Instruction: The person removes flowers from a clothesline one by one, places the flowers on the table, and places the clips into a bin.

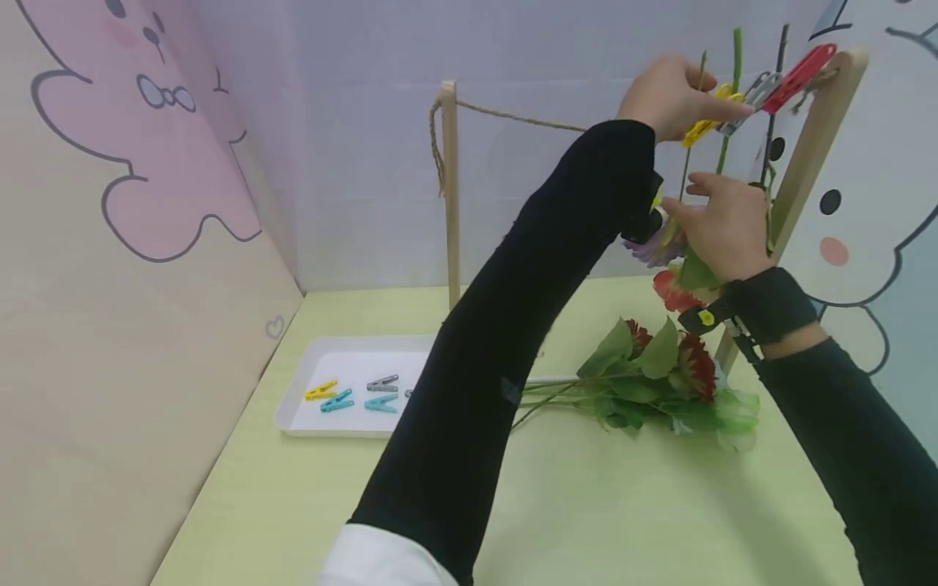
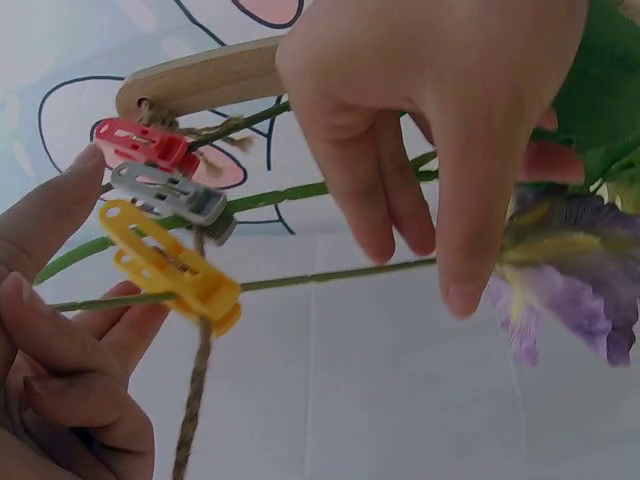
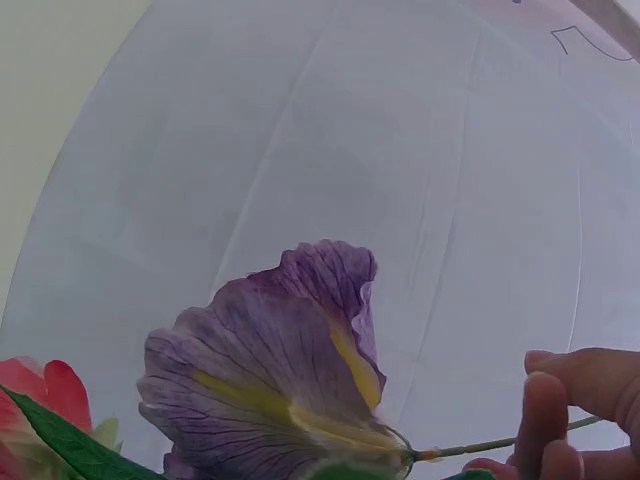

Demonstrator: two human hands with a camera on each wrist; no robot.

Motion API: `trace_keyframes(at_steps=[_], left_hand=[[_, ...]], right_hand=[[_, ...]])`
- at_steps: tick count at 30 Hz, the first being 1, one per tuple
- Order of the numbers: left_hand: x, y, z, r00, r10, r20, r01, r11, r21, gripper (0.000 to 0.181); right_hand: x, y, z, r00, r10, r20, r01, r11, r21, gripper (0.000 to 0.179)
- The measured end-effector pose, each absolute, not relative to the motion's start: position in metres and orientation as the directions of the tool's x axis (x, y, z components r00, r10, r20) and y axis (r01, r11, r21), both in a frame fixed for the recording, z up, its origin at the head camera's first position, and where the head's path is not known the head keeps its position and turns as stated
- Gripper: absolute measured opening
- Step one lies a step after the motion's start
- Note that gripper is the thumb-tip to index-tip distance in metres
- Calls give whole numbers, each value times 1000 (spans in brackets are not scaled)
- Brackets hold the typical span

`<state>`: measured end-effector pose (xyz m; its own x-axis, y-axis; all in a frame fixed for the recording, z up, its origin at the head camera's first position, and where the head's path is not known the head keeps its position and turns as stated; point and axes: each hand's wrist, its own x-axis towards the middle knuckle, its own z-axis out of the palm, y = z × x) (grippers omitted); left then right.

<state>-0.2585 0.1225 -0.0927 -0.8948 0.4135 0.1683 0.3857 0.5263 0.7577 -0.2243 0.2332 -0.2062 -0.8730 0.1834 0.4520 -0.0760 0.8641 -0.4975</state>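
My left hand (image 1: 670, 98) is at the yellow clothespin (image 2: 175, 265), its thumb beside the clip's handles and its other fingers loosely bent by the stem's upper end. This pin fastens a thin green stem (image 2: 310, 278) to a twine line (image 2: 195, 400). The purple flower (image 3: 280, 370) hangs head down from that stem. Lower down, my right hand (image 1: 725, 224) has the stem between thumb and fingers, with a gap between their tips in the head view. Beside the yellow pin, a grey clothespin (image 2: 170, 195) and a red clothespin (image 2: 145, 142) hold more stems.
Wooden posts (image 1: 451, 195) (image 1: 821, 138) carry the twine. At the left, a white tray (image 1: 293, 407) holds several clothespins (image 1: 381, 403). Red flowers (image 1: 696, 366) with green leaves lie on the table (image 1: 586, 505) below my right hand. A patterned panel (image 1: 901, 163) stands at the right.
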Motion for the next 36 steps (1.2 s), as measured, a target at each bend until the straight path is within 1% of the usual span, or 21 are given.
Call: trace_keyframes(at_steps=[2, 6, 12, 16, 20, 25, 33, 36], left_hand=[[-257, 126, -96, -902, 399, 167, 369, 508, 778, 45], [-254, 129, -100, -899, 391, 197, 391, 516, 762, 41], [-249, 127, -98, -878, 411, 245, 447, 521, 727, 38], [-249, 128, -98, -887, 376, 267, 444, 537, 718, 35], [-250, 127, -98, -891, 354, 283, 443, 553, 705, 35], [-252, 123, -99, -896, 340, 286, 434, 535, 725, 32], [-256, 118, -97, -911, 271, 310, 407, 480, 777, 27], [-257, 116, -96, -918, 249, 310, 393, 442, 806, 26]], right_hand=[[-225, 231, -208, -875, 203, 440, -73, 843, -534, 49], [-226, 229, -209, -853, 216, 475, -107, 819, -564, 39], [-225, 229, -210, -797, 224, 561, -172, 806, -566, 32], [-225, 229, -211, -761, 234, 605, -193, 809, -555, 29], [-225, 228, -212, -746, 244, 620, -192, 813, -550, 29], [-225, 226, -214, -739, 222, 636, -202, 827, -524, 27], [-224, 221, -215, -784, 207, 585, -184, 823, -538, 26], [-222, 219, -215, -790, 189, 584, -187, 832, -522, 22]])
